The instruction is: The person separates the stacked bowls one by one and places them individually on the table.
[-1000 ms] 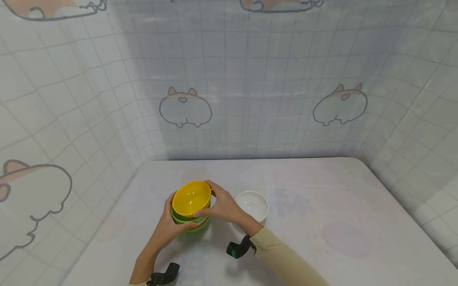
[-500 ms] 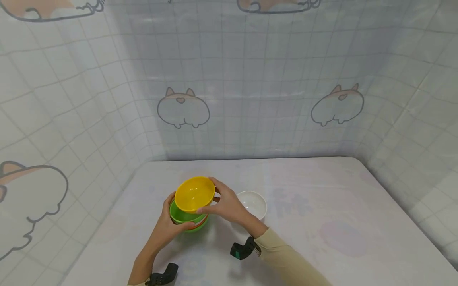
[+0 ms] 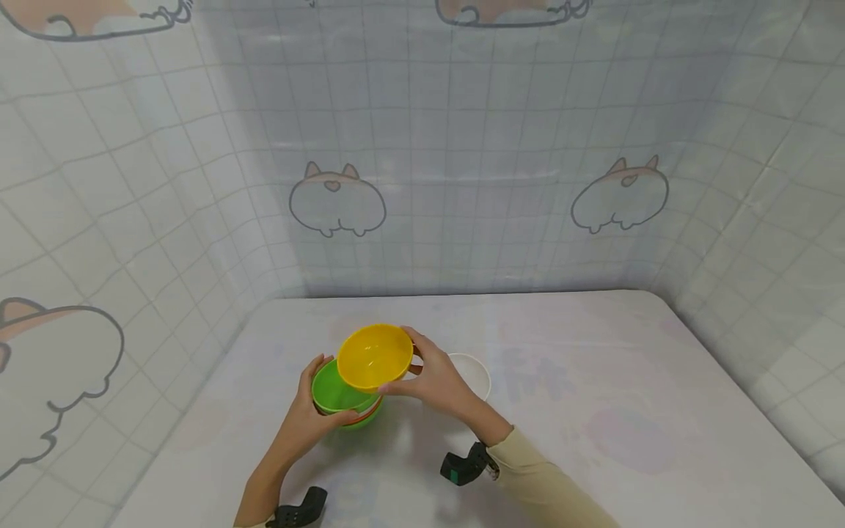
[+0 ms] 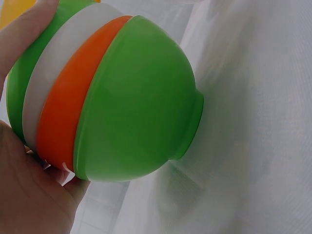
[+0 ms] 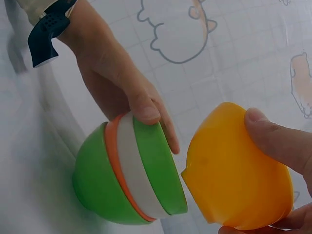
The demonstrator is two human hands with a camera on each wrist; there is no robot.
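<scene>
My right hand (image 3: 439, 381) holds a yellow bowl (image 3: 375, 357) by its rim and side, thumb at the near edge. This bowl is up off the stack, tilted, and covers part of it in the head view; a gap shows between them in the right wrist view. My left hand (image 3: 309, 411) grips the stack of nested bowls at its left side. From the top come a green bowl (image 5: 158, 168), a white bowl (image 5: 134, 170), an orange bowl (image 4: 66, 112) and another green bowl (image 4: 139, 105), whose foot is at or near the table.
Beyond my right wrist stands a single white bowl (image 3: 477, 374), partly hidden by the hand. The pale cloth-covered table (image 3: 561, 440) stretches to the right. A gridded curtain with cartoon dogs (image 3: 436, 147) surrounds the back and sides.
The yellow bowl has come up out of the stack and shifted right with my right hand, uncovering more of the top green bowl. My left hand stays on the stack.
</scene>
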